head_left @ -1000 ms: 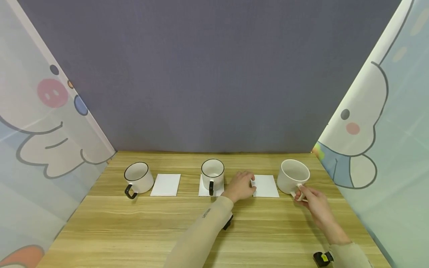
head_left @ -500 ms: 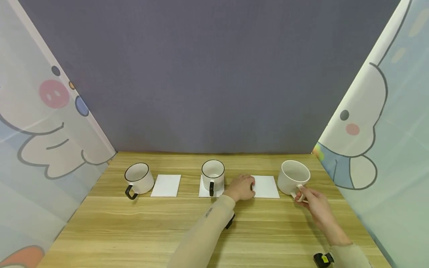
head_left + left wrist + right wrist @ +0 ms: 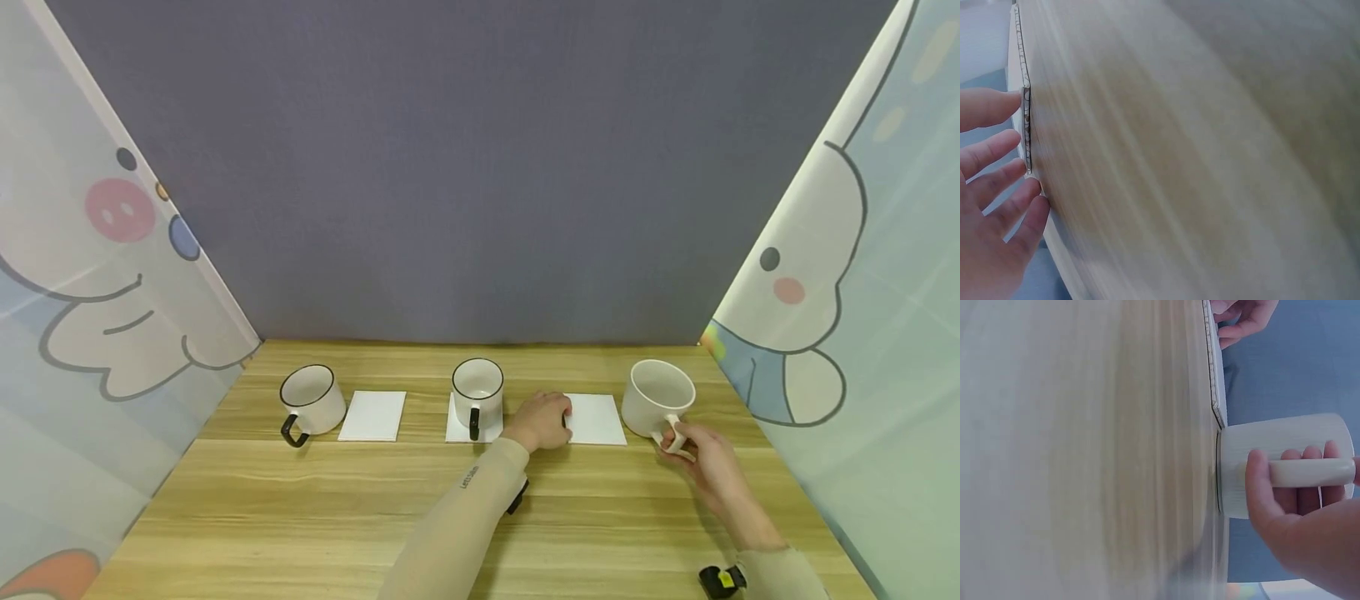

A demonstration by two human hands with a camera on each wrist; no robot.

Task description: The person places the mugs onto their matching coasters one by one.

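At the right end of the row, a plain white mug [image 3: 645, 408] stands upright with its handle toward me. My right hand [image 3: 708, 467] holds that handle, with the fingers behind it and the thumb alongside in the right wrist view. Left of this mug lies a white square coaster [image 3: 597, 419]. My left hand [image 3: 542, 422] touches the coaster's left edge, fingertips and thumb spread along it in the left wrist view. A black-rimmed white mug [image 3: 477, 396] with a black handle stands on another white coaster [image 3: 457, 432], partly beside the left forearm.
A second black-rimmed mug [image 3: 318, 406] stands at the left on the wooden table [image 3: 285, 517]. A bare white square coaster [image 3: 373, 416] lies beside it. A grey panel [image 3: 480, 183] closes the back, and printed cloth panels [image 3: 892, 350] flank both sides.
My left hand's fingers have drawn in toward the coaster's left edge. The right hand's fingers have loosened slightly at the mug handle; the mugs stay in place.
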